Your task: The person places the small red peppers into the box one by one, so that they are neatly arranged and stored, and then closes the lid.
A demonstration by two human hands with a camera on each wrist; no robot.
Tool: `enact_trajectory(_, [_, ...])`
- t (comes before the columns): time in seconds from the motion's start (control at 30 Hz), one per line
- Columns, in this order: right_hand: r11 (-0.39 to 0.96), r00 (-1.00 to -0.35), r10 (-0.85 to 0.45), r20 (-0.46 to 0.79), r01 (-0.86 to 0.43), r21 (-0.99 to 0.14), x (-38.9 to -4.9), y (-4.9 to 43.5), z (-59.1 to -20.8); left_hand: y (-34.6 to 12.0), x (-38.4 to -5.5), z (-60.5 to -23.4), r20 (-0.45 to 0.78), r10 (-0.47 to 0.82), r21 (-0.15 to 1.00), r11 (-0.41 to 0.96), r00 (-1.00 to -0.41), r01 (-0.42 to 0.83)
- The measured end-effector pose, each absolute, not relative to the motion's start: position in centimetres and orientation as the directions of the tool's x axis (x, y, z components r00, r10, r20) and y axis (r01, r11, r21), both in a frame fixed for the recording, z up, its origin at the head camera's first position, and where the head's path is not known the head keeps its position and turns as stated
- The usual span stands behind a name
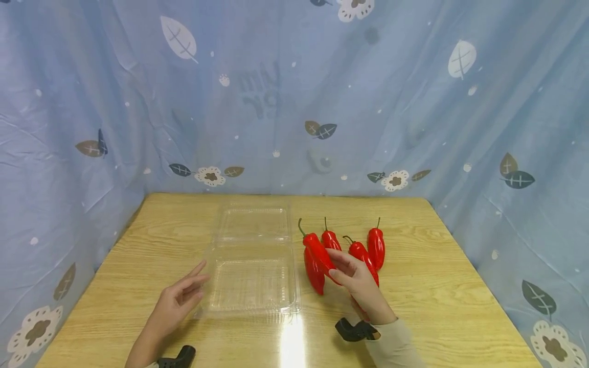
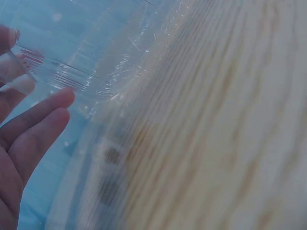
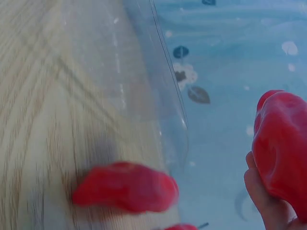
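My right hand (image 1: 361,283) pinches a long red chili pepper (image 1: 318,250) near its lower end, with the green stem pointing up and away. In the right wrist view the held pepper (image 3: 283,143) is raised at the right side, fingers behind it. Another red pepper (image 1: 314,273) lies on the table just beneath it. At the left side of a clear plastic clamshell box (image 1: 250,312), my left hand (image 1: 177,301) has its fingers loosely extended. The left wrist view shows those fingers (image 2: 41,127) right at the box's wall, some seen through the plastic. The box's lid (image 1: 255,208) lies folded back.
More red peppers lie to the right of the box, one (image 1: 376,248) farthest right and another (image 1: 331,239) toward the back. The wooden table (image 1: 442,306) ends at a blue patterned curtain (image 1: 276,102) behind and on both sides.
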State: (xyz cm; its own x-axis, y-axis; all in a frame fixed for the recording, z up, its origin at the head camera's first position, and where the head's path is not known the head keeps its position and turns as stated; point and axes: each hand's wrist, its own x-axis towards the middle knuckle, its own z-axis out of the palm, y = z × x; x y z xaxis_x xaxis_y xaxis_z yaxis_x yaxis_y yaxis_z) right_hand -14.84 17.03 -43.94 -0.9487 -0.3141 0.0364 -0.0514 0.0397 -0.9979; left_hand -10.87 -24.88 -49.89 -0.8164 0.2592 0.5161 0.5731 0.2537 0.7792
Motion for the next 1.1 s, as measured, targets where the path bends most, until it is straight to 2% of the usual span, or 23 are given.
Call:
enact_trajectory(0.33, [0.057, -0.904, -0.421, 0.072, -0.105, -0.993, -15.7, 13.8, -43.7, -25.0, -10.7, -49.6, 0.504, 0.264, 0.776, 0.279, -0.823, 0.565])
enact_trajectory(0.6, [0.097, -0.874, -0.485, 0.029, -0.086, -0.992, -16.1, 11.0, -44.2, -24.8, -10.7, -49.8, 0.517, 0.249, 0.783, 0.248, -0.819, 0.570])
enact_trajectory(0.83, [0.099, -0.823, -0.564, 0.069, -0.151, -0.984, -16.2, 9.2, -44.8, -24.8, -10.9, -49.9, 0.517, 0.247, 0.782, 0.254, -0.820, 0.569])
enact_trajectory(1.1, [0.142, -0.784, -0.619, 0.041, -0.163, -0.976, -16.3, 7.6, -44.6, -24.7, -10.8, -49.7, 0.508, 0.246, 0.790, 0.249, -0.826, 0.560])
